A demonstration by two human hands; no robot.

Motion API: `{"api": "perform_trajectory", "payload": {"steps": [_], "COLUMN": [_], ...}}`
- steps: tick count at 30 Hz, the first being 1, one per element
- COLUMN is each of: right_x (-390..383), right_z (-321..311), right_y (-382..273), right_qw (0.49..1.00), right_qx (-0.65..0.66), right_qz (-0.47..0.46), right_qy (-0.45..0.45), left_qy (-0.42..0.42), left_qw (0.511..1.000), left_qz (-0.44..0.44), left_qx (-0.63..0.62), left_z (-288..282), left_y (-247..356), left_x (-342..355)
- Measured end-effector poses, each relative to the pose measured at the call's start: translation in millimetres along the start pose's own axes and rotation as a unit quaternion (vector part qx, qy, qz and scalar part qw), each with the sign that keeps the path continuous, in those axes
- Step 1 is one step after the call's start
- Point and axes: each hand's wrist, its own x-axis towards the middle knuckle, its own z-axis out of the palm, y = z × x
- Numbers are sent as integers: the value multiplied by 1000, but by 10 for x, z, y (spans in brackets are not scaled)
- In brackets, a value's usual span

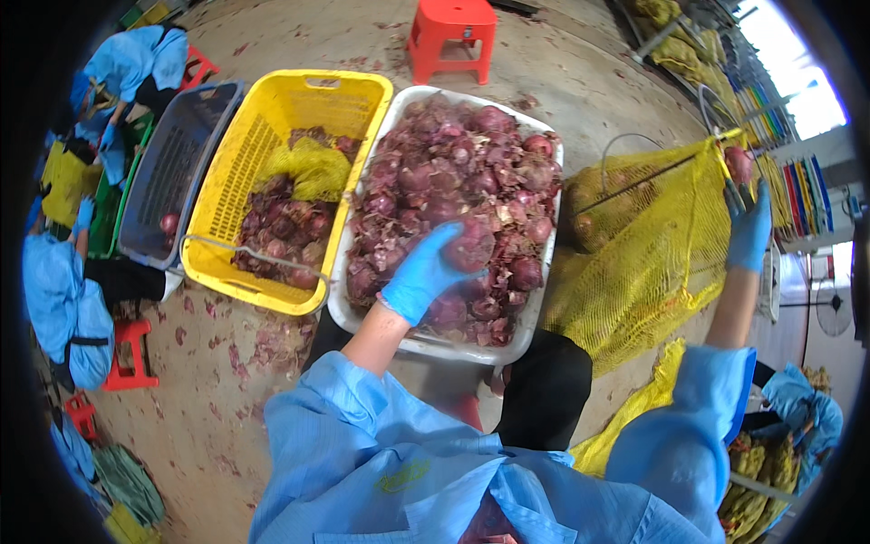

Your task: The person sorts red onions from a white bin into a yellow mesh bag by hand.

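Note:
My left hand, in a blue glove, grips a large red onion over a white tub heaped with red onions and loose skins. My gloved right hand is raised at the right, its fingertips on another red onion at the upper end of a yellow mesh bag. The bag slants down beside the tub and has onions inside; a thin dark rod and a wire loop are at its top.
Left of the tub stand a yellow crate, grey-blue crate and green crate. Red stools sit around on the skin-littered floor. Co-workers in blue work at left and lower right. A fan stands right.

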Motion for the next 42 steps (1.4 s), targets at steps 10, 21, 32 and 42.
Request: {"api": "perform_trajectory", "payload": {"steps": [10, 21, 32, 42], "right_x": [-2805, -2984, -2728, -2878], "right_z": [1850, 2011, 1862, 1894], "right_y": [1275, 1655, 1794, 1616], "right_qw": [858, 844, 897, 866], "right_qx": [8, 157, -22, -10], "right_qz": [290, 343, 229, 296], "right_qy": [-424, -382, -377, -404], "left_qy": [56, 73, 96, 138], "left_qw": [968, 890, 984, 984], "left_qz": [160, 287, 114, 73], "left_qx": [184, 348, 96, 84], "left_z": [135, 24, 5, -77], "left_y": [159, 259, 202, 234], "left_x": [-175, -180, -67, -67]}}
